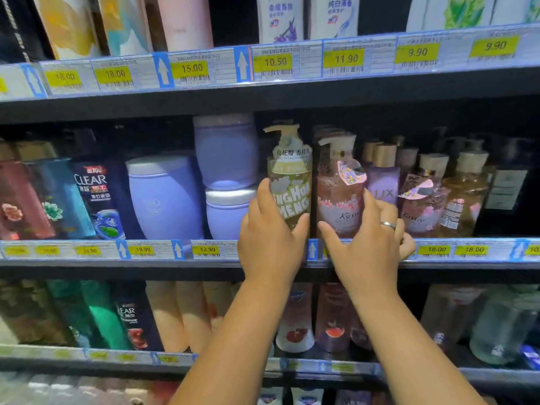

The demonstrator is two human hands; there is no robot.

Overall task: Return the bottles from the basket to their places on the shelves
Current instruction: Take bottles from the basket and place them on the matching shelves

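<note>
On the shelf [87, 266], left hand [270, 244] gripped the green bottle [290, 182], probably to seat it; right hand [365, 244] clasped the pink bottle [339, 200] beside it.

Shelf [87, 266], olive pump bottle [290, 182], pink pump bottle [339, 200], lilac jars [166, 197]

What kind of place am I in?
Likely a shop's haircare aisle: yellow price tags on dark shelf edges, lilac plastic tubs, left hand gripping an olive-green pump bottle, right hand a pink pump bottle.
</note>
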